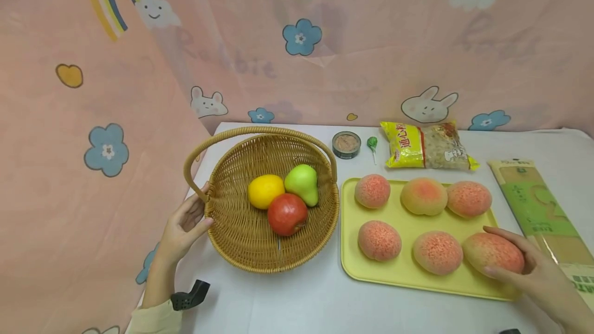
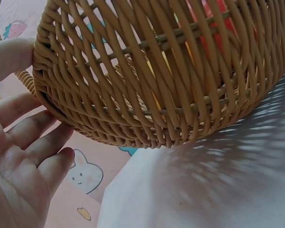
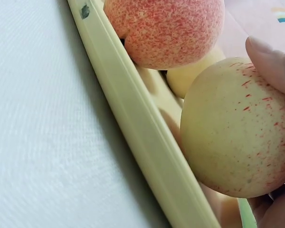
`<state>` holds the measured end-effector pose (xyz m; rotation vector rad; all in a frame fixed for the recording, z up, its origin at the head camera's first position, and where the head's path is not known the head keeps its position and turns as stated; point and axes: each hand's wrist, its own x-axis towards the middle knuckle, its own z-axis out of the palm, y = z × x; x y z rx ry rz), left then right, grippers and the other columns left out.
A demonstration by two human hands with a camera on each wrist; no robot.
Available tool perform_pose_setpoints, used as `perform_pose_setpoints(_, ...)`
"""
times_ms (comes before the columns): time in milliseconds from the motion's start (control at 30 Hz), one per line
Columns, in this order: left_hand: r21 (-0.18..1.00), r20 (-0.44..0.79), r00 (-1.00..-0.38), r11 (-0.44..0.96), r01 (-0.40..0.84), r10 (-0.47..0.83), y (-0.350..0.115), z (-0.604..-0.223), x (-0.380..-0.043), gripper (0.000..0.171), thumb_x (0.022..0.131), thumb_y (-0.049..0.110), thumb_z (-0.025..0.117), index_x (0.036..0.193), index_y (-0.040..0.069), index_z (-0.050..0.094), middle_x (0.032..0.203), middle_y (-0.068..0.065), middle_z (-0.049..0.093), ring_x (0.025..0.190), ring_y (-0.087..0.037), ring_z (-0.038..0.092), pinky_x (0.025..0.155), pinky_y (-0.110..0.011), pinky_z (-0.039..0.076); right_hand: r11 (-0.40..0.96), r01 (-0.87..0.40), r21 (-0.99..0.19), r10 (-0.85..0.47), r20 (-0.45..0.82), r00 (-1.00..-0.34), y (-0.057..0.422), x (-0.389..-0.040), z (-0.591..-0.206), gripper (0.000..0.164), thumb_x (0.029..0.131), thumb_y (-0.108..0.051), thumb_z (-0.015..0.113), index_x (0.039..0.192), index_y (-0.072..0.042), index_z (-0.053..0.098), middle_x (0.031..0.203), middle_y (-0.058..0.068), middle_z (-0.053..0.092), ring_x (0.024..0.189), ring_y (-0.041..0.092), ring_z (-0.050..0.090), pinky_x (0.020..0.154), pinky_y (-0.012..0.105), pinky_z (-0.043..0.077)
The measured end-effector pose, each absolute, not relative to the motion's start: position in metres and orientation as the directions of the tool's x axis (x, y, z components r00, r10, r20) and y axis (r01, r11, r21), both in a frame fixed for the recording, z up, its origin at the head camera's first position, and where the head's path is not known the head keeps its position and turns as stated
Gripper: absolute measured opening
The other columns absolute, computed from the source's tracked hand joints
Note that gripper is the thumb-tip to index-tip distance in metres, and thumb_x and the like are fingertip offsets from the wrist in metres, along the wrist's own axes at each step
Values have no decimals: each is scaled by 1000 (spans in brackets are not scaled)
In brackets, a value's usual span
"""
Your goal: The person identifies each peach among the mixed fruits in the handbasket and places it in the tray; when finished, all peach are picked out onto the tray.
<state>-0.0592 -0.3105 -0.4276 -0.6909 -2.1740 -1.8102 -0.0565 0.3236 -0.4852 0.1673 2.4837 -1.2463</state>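
Observation:
At the left rim of a wicker basket (image 1: 232, 241), by the foot of its arched handle, my left hand (image 1: 183, 226) holds on with thumb and fingers. A yellow lemon (image 1: 266, 191), a green pear (image 1: 301, 183) and a red apple (image 1: 287, 214) lie together inside the basket. My right hand (image 1: 540, 269) grips a peach (image 1: 493, 252) at the front right corner of a yellow tray (image 1: 403, 272), thumb on the near side and fingers on the far side. The right wrist view shows this peach (image 3: 237, 133) close beside the tray's rim. Several more peaches (image 1: 438, 252) sit on the tray.
Behind the tray are an open-looking round tin (image 1: 346, 145), a green lollipop (image 1: 372, 143) and a yellow-and-clear food bag (image 1: 429, 146). A long flat green-labelled packet (image 1: 540, 205) lies right of the tray. A pink patterned cloth (image 1: 352, 66) hangs behind the white table.

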Motion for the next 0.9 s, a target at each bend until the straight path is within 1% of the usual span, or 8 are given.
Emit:
perform_pose_setpoints(133,864,460,-863,117,489,206,-310,-428,-60,66,79,-27,49,141,-16,27,151,-24,29,139,-15,36,110,-22,34,603,237,-761,-63,-342,-938,325,-56,-489,87,88,-40,65,153,-33,7,157,-7,14,142,37,13,96,74,26)
perform_pose_setpoints(233,865,459,-863,116,489,211,-311,-428,-60,66,80,-26,49,141,-16,27,151,-23,29,139,-15,35,110,-22,34,596,188,-781,-88,-297,-951,325,-54,-491,83,90,-34,65,154,-27,12,137,-32,26,134,-5,17,96,75,23)
perform_pose_setpoints(300,868,454,-865,112,484,214,-311,-427,-60,65,81,-25,49,141,-16,26,152,-22,29,139,-15,35,111,-21,33,586,173,-792,-102,-284,-953,324,-54,-490,83,90,-31,65,154,-25,12,132,-36,25,123,-19,16,98,76,20)
perform_pose_setpoints(367,866,456,-862,115,487,220,-311,-427,-59,64,82,-24,50,141,-17,26,152,-22,29,139,-15,35,111,-20,33,584,174,-793,-108,-289,-951,323,-54,-490,84,90,-31,66,154,-24,12,129,-37,25,129,-16,16,99,74,21)
perform_pose_setpoints(433,864,461,-860,112,491,220,-311,-426,-59,63,83,-23,51,141,-17,26,152,-22,30,139,-14,35,110,-20,33,589,191,-785,-99,-305,-947,322,-54,-489,86,89,-33,66,154,-23,11,134,-31,26,146,9,10,100,74,22)
perform_pose_setpoints(533,856,477,-852,108,506,215,-311,-425,-60,63,82,-23,50,140,-17,28,150,-25,31,138,-15,37,109,-20,35,588,203,-783,-92,-314,-945,322,-54,-488,87,89,-34,66,154,-21,10,135,-28,26,142,45,6,99,75,21)
perform_pose_setpoints(767,870,448,-874,132,475,189,-309,-425,-59,65,80,-26,49,141,-15,30,150,-22,33,137,-13,38,109,-20,35,561,176,-809,-120,-289,-950,323,-53,-488,85,89,-30,66,154,-24,12,131,-36,23,147,17,-5,101,77,11)
perform_pose_setpoints(900,869,452,-870,124,480,197,-310,-426,-58,64,81,-25,49,141,-16,28,150,-24,30,137,-14,38,109,-20,35,567,161,-808,-144,-289,-946,325,-52,-486,85,90,-29,66,154,-21,11,130,-37,23,147,26,-7,101,77,10)
